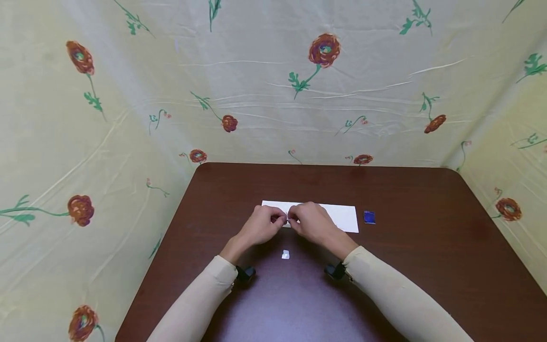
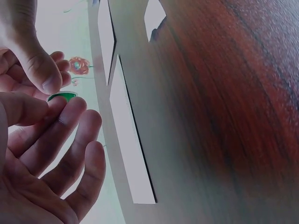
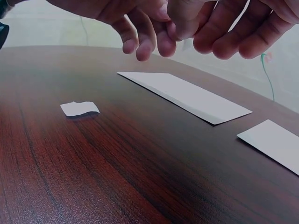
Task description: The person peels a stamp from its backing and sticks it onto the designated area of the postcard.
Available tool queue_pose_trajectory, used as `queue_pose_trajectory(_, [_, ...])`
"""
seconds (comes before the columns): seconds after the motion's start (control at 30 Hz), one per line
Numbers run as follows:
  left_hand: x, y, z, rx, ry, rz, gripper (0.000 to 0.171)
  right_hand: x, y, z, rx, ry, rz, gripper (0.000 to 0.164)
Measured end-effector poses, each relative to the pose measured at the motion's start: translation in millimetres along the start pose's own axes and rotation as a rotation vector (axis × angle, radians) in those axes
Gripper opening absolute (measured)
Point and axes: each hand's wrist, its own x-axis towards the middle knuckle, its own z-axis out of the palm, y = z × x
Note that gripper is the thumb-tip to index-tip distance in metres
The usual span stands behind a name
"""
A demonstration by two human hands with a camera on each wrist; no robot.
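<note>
Both hands meet fingertip to fingertip over the white paper in the head view. My left hand [image 1: 266, 225] pinches a small green piece [image 2: 64, 96] with a pale edge between thumb and fingers, its other fingers spread loosely below. From the opposite side, my right hand [image 1: 314, 221] has its thumb and fingertips right at the same piece, pinching it. Fingers hide the piece in the head and right wrist views. Beneath the hands, white paper lies flat as two pieces: one strip [image 3: 187, 95] and another [image 3: 275, 142] beside it in the right wrist view.
A small torn white scrap [image 1: 285, 254] lies on the brown table [image 1: 410, 275], nearer my body than the hands. To the right of the paper is a small shiny blue square [image 1: 369, 217]. Flowered cloth [image 1: 256, 71] hangs behind and along both sides of the table.
</note>
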Motion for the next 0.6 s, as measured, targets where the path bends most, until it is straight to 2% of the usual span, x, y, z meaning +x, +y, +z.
queue_pose_trajectory(0.3, [-3.0, 1.0, 2.6, -0.013, 0.018, -0.012, 0.015, -3.3, 0.0, 0.1, -0.01, 0.012, 0.02, 0.006])
queue_pose_trajectory(0.6, [-5.6, 0.0, 5.4, -0.023, 0.08, -0.083, 0.01, -6.3, 0.3, -1.5, -0.01, 0.019, 0.036, 0.011])
